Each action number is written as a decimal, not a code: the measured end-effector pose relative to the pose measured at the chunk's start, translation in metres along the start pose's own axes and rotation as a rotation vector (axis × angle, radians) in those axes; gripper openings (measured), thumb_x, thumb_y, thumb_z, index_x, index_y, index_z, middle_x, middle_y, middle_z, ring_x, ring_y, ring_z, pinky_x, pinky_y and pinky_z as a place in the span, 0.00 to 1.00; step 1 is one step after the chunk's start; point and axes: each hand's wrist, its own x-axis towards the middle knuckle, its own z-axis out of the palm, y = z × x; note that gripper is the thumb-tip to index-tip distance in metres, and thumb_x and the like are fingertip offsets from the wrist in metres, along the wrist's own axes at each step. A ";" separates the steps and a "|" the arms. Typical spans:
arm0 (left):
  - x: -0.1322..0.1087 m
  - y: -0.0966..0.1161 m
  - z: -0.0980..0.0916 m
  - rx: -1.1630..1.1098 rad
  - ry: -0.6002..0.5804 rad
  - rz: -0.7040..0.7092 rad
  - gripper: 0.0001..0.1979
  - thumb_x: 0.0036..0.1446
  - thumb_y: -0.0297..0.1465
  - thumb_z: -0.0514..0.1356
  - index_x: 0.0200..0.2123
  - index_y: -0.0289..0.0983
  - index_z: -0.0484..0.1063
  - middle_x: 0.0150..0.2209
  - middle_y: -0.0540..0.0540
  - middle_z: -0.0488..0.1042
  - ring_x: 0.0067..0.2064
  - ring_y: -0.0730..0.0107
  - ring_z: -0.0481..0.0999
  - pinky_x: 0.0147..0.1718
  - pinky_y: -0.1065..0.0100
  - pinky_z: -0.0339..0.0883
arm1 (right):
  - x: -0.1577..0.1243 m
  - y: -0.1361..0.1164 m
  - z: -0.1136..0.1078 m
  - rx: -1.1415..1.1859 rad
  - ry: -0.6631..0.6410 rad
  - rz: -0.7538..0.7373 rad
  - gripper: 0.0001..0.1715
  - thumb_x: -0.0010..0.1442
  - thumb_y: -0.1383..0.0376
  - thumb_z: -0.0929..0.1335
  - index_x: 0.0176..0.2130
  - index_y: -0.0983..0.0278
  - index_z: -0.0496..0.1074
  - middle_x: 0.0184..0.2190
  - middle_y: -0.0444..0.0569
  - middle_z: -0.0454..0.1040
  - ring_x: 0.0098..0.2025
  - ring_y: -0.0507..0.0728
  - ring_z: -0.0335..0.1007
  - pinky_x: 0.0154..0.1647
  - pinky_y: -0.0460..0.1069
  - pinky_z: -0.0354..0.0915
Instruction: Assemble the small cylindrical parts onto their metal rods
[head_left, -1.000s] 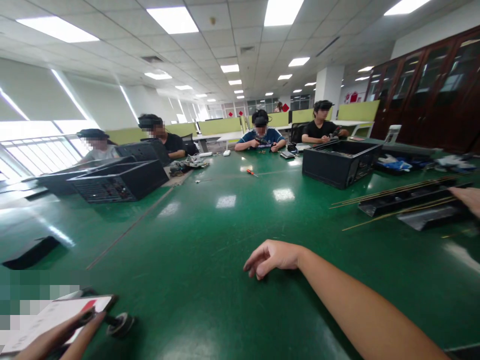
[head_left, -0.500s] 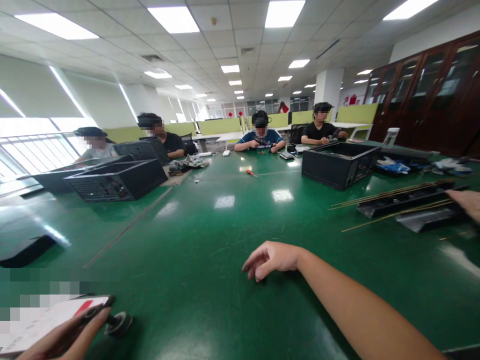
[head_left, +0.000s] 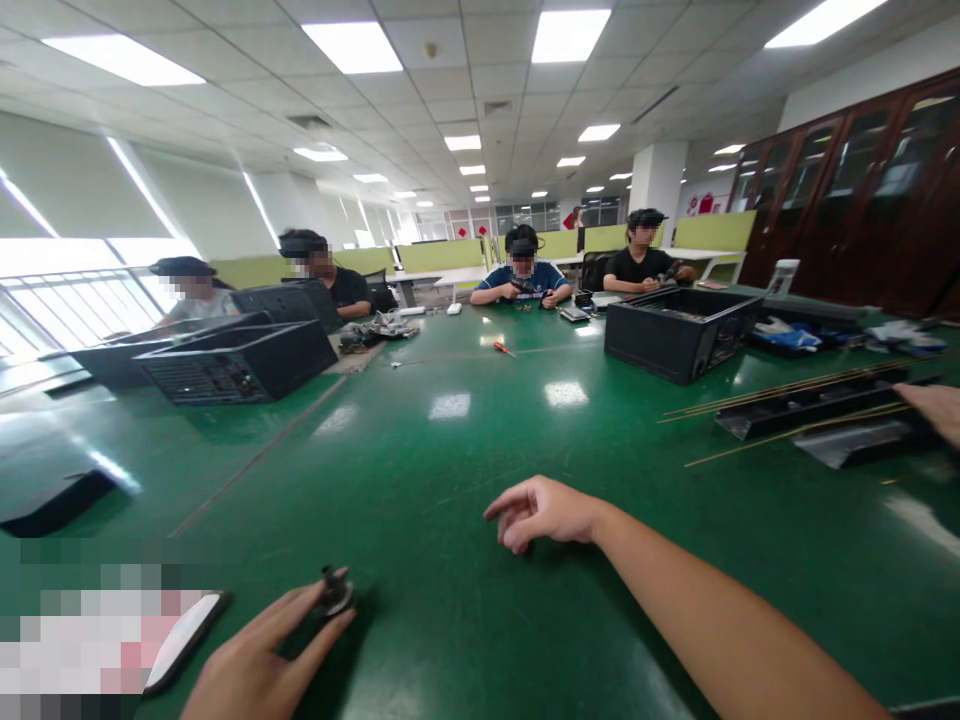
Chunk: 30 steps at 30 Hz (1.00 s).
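Note:
My left hand [head_left: 259, 655] reaches in from the bottom edge, low over the green table [head_left: 420, 460]. Its fingertips pinch a small black wheel-like part [head_left: 335, 592] just above the table top. Left of that hand lies a phone [head_left: 184, 640] with a white screen, partly blurred out. My right hand [head_left: 541, 512] rests near the middle of the table with its fingers loosely curled downward and nothing in it; the forearm runs off to the bottom right.
Black computer cases stand at the left [head_left: 236, 365] and at the back right [head_left: 679, 330]. Black panels with thin brass rods [head_left: 810, 400] lie on the right, beside another person's hand [head_left: 934, 408]. A red screwdriver [head_left: 504, 348] lies farther back. Several people sit along the far side.
My left hand has moved right, away from the phone, carrying the small black part with it. My right hand has stayed where it was.

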 end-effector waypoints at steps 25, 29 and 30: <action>0.112 0.112 0.094 -0.274 -0.418 0.453 0.18 0.57 0.32 0.60 0.52 0.42 0.68 0.47 0.44 0.71 0.49 0.61 0.72 0.51 0.59 0.65 | -0.001 0.006 -0.007 -0.958 0.515 -0.222 0.07 0.53 0.62 0.72 0.34 0.62 0.77 0.30 0.45 0.75 0.33 0.52 0.68 0.34 0.46 0.60; 0.115 0.110 0.094 -0.365 -0.405 0.433 0.16 0.57 0.33 0.60 0.50 0.43 0.71 0.46 0.45 0.71 0.47 0.64 0.72 0.50 0.63 0.66 | 0.000 0.007 -0.008 -0.943 0.501 -0.182 0.08 0.56 0.62 0.71 0.36 0.63 0.78 0.31 0.46 0.76 0.32 0.52 0.69 0.34 0.46 0.60; 0.115 0.109 0.095 -0.386 -0.399 0.430 0.16 0.57 0.33 0.60 0.50 0.43 0.71 0.46 0.45 0.71 0.47 0.64 0.73 0.50 0.63 0.66 | 0.000 0.006 -0.008 -0.942 0.489 -0.180 0.09 0.57 0.62 0.70 0.37 0.63 0.78 0.31 0.46 0.76 0.33 0.52 0.69 0.34 0.46 0.60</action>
